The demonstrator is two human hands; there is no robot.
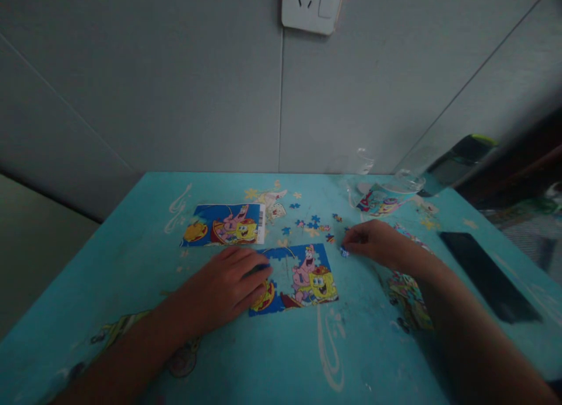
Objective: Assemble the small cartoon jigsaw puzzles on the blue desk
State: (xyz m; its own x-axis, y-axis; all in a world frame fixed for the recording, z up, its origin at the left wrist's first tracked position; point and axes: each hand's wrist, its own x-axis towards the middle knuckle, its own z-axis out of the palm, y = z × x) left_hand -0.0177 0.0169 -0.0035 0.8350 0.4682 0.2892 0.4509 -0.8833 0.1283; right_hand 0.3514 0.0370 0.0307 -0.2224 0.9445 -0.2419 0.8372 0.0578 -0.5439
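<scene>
A partly assembled jigsaw puzzle [322,285] lies on the table, with gaps in its middle and upper left. It shows yellow and pink cartoon characters on blue. My left hand [239,281] rests over the puzzle's left side, fingers stretched out and slightly apart, hiding that edge. To the right of the puzzle, my right hand [373,241] pinches a small blue-and-white puzzle piece [345,251] at the tabletop. Several loose puzzle pieces [314,220] are scattered behind the puzzle. The reference picture card [223,225], with the same scene, lies behind my left hand.
The blue table [281,364] has printed cartoon figures and stands against a grey wall [197,89] with a socket [312,7]. A clear-topped container [390,194] is at the back right, near a dark cup-like object [461,159]. A black phone-like slab [487,276] lies right.
</scene>
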